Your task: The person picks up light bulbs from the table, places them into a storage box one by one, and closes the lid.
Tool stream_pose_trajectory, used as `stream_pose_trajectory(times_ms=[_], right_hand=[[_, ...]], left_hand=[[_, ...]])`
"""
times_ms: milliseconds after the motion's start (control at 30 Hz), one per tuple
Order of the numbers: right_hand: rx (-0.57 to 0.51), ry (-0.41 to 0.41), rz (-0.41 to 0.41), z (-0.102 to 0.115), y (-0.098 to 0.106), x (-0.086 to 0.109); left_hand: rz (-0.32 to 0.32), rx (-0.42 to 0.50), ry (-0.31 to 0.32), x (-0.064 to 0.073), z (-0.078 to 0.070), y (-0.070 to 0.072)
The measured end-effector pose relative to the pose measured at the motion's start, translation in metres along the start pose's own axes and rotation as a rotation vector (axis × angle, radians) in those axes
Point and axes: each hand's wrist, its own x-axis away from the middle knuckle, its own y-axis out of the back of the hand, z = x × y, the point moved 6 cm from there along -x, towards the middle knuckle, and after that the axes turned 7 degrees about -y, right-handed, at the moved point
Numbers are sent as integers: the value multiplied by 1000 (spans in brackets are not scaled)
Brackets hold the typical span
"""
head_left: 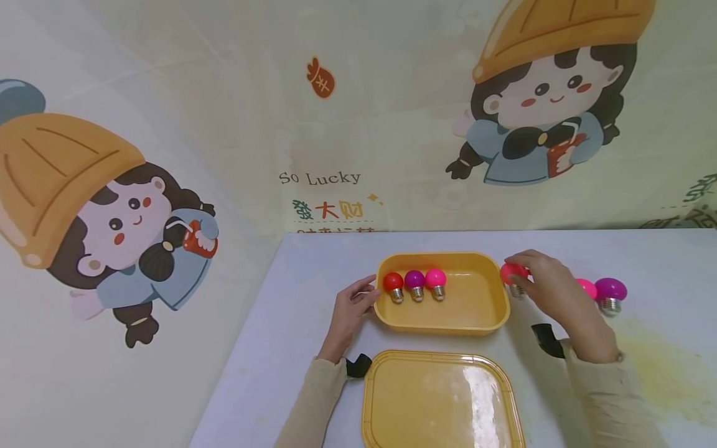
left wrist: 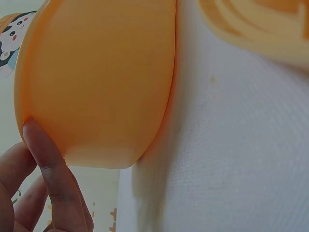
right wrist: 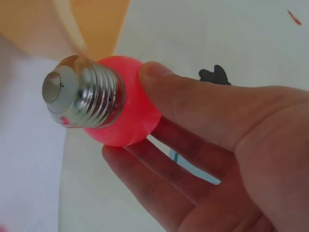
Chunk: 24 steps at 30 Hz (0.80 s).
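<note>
In the head view, a yellow plastic box holds a row of three light bulbs: a red bulb, a purple bulb and a pink bulb. My left hand grips the box's left end, with a fingertip on the outer wall by the rim. Just off the box's right end, my right hand holds a pinkish-red bulb by its round part, between thumb and fingers. Its silver screw base points away from the palm in the right wrist view.
A pink bulb, partly behind my right hand, and a purple bulb are on the white table at the right. A yellow lid lies in front of the box. A cartoon-printed sheet rises behind the table.
</note>
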Motion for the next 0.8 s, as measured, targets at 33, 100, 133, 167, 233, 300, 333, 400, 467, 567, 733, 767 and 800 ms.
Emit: stream_pose_trajectory(times_ms=[33, 100, 133, 167, 233, 300, 333, 400, 467, 567, 733, 767, 800], right_hand=[[-2, -3, 0, 1, 0, 0], [-6, -6, 4, 4, 0, -1], [-6, -5, 4, 5, 0, -1], [-11, -5, 6, 7, 0, -1], [-18, -5, 4, 9, -1, -2], [-25, -3, -2, 11, -1, -2], [-30, -3, -4, 12, -1, -2], [-40, 0, -11, 14, -1, -3], [-48, 6, -16, 16, -1, -3], [-58, 16, -15, 19, -2, -5], [-68, 16, 3, 24, -9, -9], [-70, 14, 7, 24, -10, -10], [-73, 11, 12, 25, -12, -10]], left_hand=[[1, 1, 0, 0, 0, 0], [0, 3, 1, 0, 0, 0], [0, 4, 2, 0, 0, 0], [-1, 6, 7, 0, 0, 0], [0, 5, 8, 0, 0, 0], [2, 4, 5, 0, -1, 0], [3, 3, 2, 0, -1, 0], [5, 1, -3, 1, -1, 0], [5, 0, -6, 1, -2, 0], [4, -1, -9, 1, -2, 0], [2, 7, 9, 0, 0, 0], [4, 9, 14, 0, 1, 1], [7, 9, 18, 0, 1, 1]])
